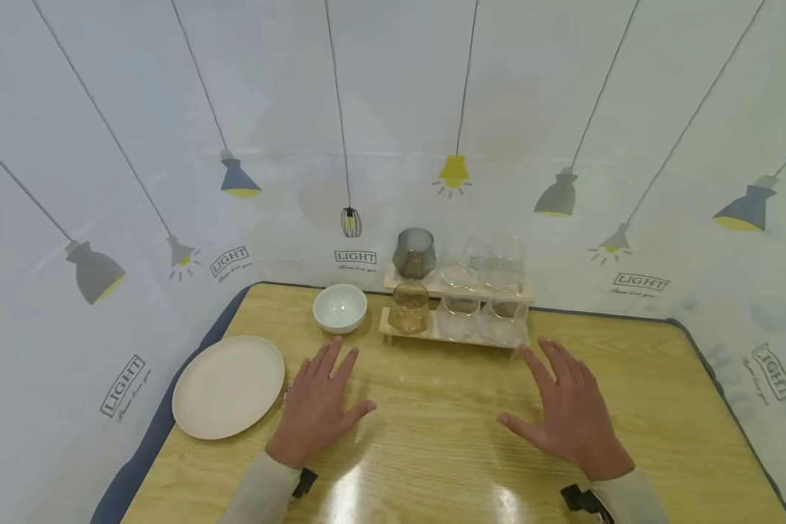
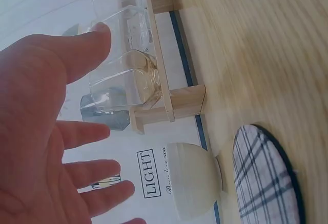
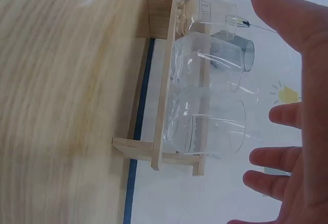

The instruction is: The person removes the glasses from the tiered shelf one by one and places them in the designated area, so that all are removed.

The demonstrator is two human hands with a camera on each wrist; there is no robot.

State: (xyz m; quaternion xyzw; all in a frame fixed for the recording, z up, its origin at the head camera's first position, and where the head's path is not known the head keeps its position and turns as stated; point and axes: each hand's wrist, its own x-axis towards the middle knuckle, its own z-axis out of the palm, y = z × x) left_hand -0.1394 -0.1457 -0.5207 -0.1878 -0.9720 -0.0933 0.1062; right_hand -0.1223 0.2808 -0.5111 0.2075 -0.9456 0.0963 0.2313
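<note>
My left hand (image 1: 317,407) is held over the table with fingers spread, holding nothing. Under and beside it lies a checked cloth pad (image 2: 266,178), mostly hidden by the hand in the head view. My right hand (image 1: 570,411), also spread and holding nothing, is to the right, nearest the front right end of a two-tier wooden rack (image 1: 442,332). On the lower tier stand an amber glass (image 1: 409,311) and clear glasses (image 3: 205,126). A grey smoked glass (image 1: 415,255) and more clear glasses (image 1: 503,263) are on the upper tier.
A white bowl (image 1: 340,309) stands left of the rack. Farther left, a large pale plate (image 1: 228,387) lies near the edge of the wooden table (image 1: 432,437). A white wall covering (image 1: 393,87) printed with lamps rises behind the table.
</note>
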